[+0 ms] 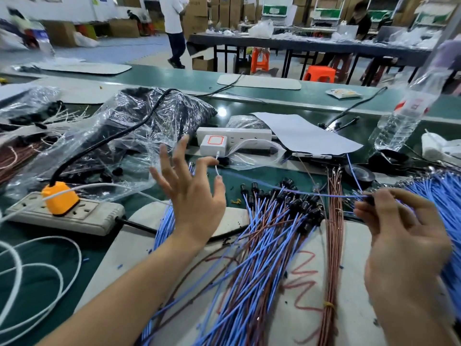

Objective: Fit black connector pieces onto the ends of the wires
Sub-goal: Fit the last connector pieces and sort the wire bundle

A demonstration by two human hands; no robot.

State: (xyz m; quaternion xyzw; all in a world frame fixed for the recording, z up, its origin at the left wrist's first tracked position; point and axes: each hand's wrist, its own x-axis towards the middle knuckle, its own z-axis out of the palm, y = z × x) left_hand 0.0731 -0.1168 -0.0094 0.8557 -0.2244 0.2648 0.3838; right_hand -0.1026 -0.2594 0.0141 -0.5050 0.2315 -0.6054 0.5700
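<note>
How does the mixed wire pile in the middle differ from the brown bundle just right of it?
The mixed pile holds blue and brown wires; the brown bundle is brown only. The mixed pile's far ends carry black connectors; the brown bundle's show bare metal tips. The mixed pile fans out loose; the brown bundle lies straight, tied by a yellow band. Both lie on the white mat.

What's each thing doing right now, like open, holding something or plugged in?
left hand, open, fingers spread, holding nothing
right hand, pinches a blue wire
blue wire, held at one end
orange plug, plugged into grey power strip
white charger, plugged into white power strip
</note>
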